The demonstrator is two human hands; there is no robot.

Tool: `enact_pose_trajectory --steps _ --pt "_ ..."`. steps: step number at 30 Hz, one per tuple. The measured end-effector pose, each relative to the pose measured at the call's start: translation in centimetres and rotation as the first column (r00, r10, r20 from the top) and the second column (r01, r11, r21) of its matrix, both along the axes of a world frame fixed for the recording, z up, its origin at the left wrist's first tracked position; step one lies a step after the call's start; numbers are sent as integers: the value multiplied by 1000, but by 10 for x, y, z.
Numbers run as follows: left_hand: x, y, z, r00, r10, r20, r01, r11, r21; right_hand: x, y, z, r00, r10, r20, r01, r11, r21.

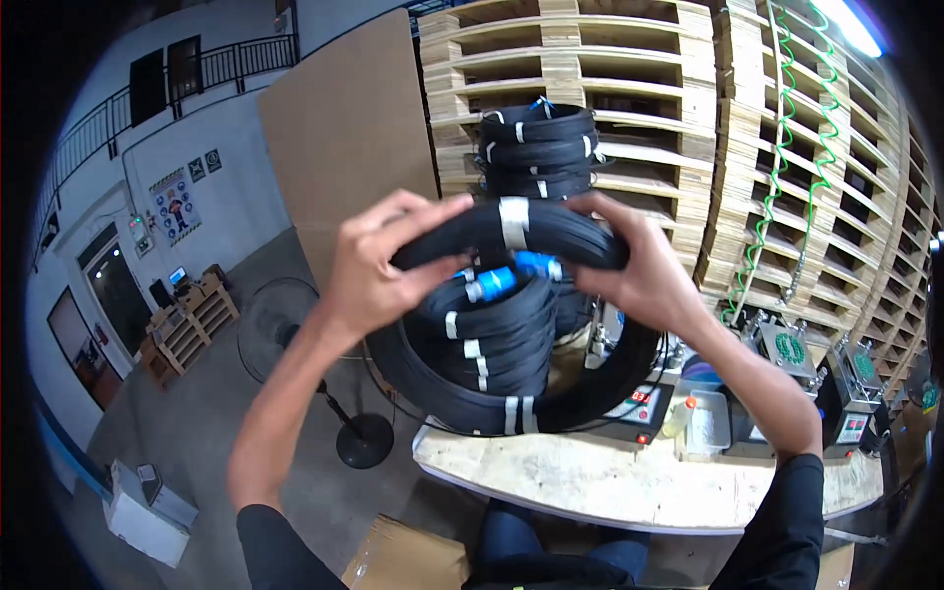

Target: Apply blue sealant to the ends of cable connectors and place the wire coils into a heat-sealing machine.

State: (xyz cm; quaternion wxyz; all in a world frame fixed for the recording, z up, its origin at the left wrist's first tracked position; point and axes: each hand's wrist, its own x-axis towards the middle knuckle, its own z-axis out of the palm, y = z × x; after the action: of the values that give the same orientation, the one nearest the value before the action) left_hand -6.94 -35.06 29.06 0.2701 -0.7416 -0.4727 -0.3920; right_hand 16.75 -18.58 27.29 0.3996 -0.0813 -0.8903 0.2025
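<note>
Both my hands hold up a large coil of black cable or tubing (pixel 570 234), raised over the near edge of the workbench. My left hand (pixel 379 258) is closed around its upper left side, and my right hand (pixel 637 258) grips the upper right. White tape bands the coil at its top and again at its lower edge. Two blue fittings (pixel 492 285) show just beneath the top of the ring; whether they belong to this coil I cannot tell. Through the ring appears a stack of taped black coils (pixel 511 334), partly hidden.
A taller stack of black coils (pixel 536 152) stands behind. Wooden pallets (pixel 629 74) rise at the back. On the bench (pixel 551 472) are machines with displays (pixel 634 408) and a clear tray (pixel 706 425). A floor fan (pixel 364 440) stands left; a cardboard box (pixel 408 556) lies below.
</note>
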Motion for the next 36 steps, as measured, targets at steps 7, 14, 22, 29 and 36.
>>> enact_pose_trajectory --steps 7,14,22,29,36 --pt "-68 53 86 958 156 -238 -118 979 168 -77 56 79 984 5 -178 32 979 203" --pt "-175 157 74 957 275 -88 -287 870 -401 -194 184 43 999 -19 29 12 974 227" --pt "-255 245 -13 901 384 200 -82 605 -792 -280 268 -18 876 -71 478 22 994 108" --pt "-285 268 -81 934 358 9 -210 568 -796 -303 279 -61 716 -129 686 58 990 126" --pt "-297 277 -86 950 311 4 -178 554 -813 -302 289 -77 807 -18 591 11 1000 17"
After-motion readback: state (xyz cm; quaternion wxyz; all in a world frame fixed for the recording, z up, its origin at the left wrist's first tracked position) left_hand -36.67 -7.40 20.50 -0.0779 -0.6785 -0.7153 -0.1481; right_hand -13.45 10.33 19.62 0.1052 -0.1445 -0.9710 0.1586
